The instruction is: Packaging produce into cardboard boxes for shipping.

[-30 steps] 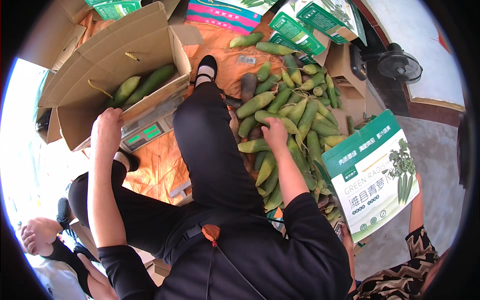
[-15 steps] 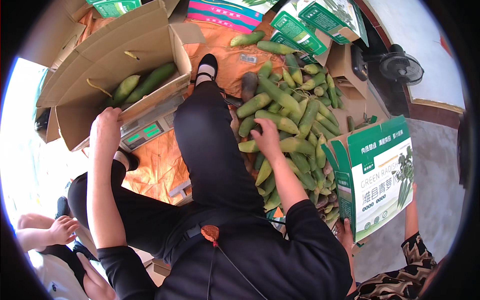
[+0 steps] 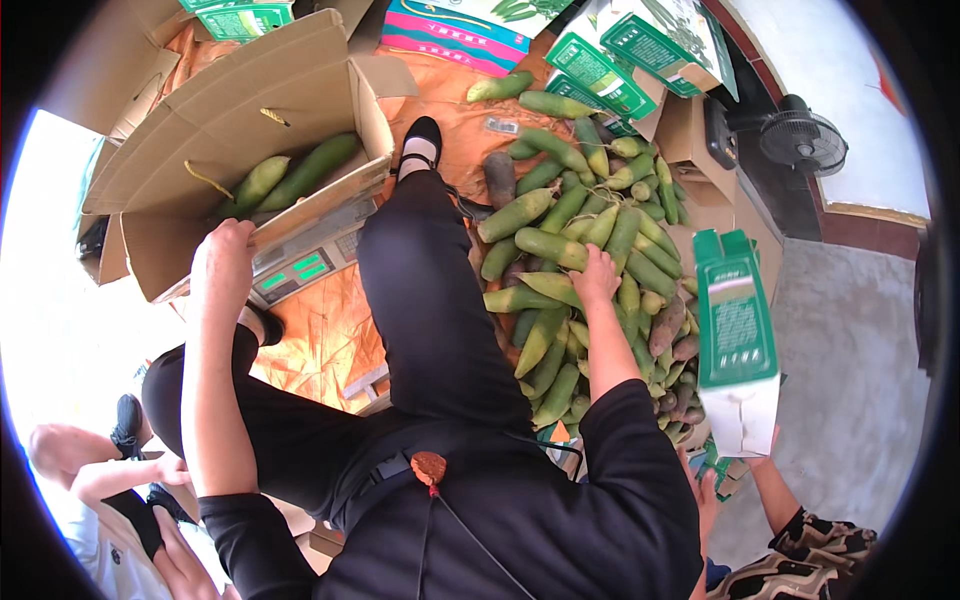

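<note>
At the left, my left hand [image 3: 230, 242] is closed on the near edge of an open cardboard box [image 3: 320, 218]. Two green radishes [image 3: 318, 170] lie inside it, and the box rests on a scale [image 3: 300, 275] with lit green displays. My right hand [image 3: 597, 276] reaches into a large heap of green radishes [image 3: 645, 235]. Its fingers are closed at the right end of one pale-green radish [image 3: 548, 247]; the fingertips are partly hidden from above.
A co-worker's hands [image 3: 762, 470] hold a green-and-white carton [image 3: 738, 325] right of the heap. Another person [image 3: 110, 490] sits at lower left. More cartons [image 3: 600, 75] stand at the back, near a black fan [image 3: 802, 138]. Orange sheeting [image 3: 325, 345] covers the floor.
My right hand has moved right across the heap, its fingers closing at a radish. Some radishes have shifted. The co-worker's carton has turned and shows its narrow side. My left hand stays on the box.
</note>
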A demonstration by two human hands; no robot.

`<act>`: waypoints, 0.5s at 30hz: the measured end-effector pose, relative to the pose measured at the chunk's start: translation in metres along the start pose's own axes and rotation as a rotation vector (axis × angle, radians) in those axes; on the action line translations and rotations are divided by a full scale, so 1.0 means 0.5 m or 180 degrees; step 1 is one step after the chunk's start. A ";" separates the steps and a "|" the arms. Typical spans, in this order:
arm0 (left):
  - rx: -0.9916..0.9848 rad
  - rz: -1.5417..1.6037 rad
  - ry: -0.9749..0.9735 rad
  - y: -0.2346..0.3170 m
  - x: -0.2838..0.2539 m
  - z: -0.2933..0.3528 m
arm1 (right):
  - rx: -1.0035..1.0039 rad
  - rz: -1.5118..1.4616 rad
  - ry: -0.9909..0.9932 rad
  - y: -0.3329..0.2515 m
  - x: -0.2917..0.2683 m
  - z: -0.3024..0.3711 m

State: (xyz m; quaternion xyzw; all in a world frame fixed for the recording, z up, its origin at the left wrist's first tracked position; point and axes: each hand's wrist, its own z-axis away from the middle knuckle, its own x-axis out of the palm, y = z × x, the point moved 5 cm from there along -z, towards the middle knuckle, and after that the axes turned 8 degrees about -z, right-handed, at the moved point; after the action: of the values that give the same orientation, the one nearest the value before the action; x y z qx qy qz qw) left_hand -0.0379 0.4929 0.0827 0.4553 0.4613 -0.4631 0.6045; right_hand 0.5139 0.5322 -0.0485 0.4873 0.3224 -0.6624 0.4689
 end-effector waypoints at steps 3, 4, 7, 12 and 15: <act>-0.0095 -0.0011 -0.0004 -0.005 -0.010 0.011 | -0.0049 0.0117 -0.0111 -0.008 0.020 -0.012; -0.0089 -0.0096 -0.0018 -0.005 -0.007 0.016 | -0.0078 0.0131 -0.0181 -0.011 0.017 -0.012; -0.0047 0.0003 0.0010 0.004 0.005 0.005 | -0.0460 -0.0156 -0.0048 0.019 0.014 -0.015; -0.0035 -0.0210 -0.0012 -0.001 0.011 0.016 | -0.0887 -0.0377 0.0027 -0.022 0.006 0.006; -0.0028 -0.0070 -0.0068 -0.014 0.019 0.016 | -0.0733 -0.0195 -0.0191 -0.043 -0.001 0.018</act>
State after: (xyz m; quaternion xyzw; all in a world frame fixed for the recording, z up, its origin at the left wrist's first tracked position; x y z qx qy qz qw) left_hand -0.0422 0.4829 0.0739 0.4425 0.4618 -0.4725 0.6063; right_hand 0.4909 0.5319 -0.0460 0.4001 0.3969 -0.6493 0.5107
